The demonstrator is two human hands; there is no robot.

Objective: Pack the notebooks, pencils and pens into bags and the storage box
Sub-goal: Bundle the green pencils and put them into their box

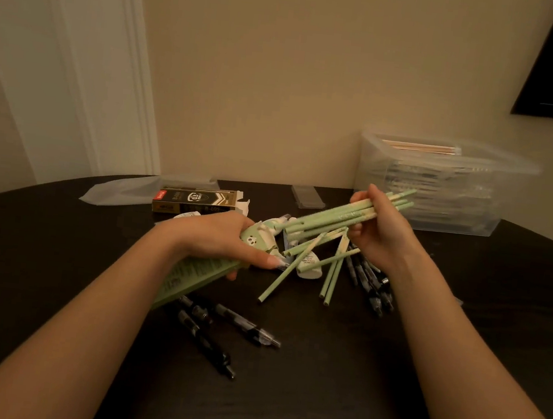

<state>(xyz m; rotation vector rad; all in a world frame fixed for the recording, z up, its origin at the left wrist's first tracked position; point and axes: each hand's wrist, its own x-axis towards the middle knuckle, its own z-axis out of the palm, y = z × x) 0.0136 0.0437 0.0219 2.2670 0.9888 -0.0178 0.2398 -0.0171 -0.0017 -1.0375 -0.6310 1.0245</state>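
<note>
Here, pale green pencils, slim, bunched in right hand

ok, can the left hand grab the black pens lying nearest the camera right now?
Probably not as is: the left hand grips the green box, so its fingers are busy. The pens lie uncovered, close by the box.

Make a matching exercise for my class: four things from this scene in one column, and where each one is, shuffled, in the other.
Things
1. bundle of green pencils
2. green pencil box
3. clear storage box
4. loose black pens

Places
A. standing at the back right of the table
B. gripped by the left hand
C. lying on the tabletop
D. held in the right hand

Pairs: 1-D, 2-B, 3-A, 4-C
</note>
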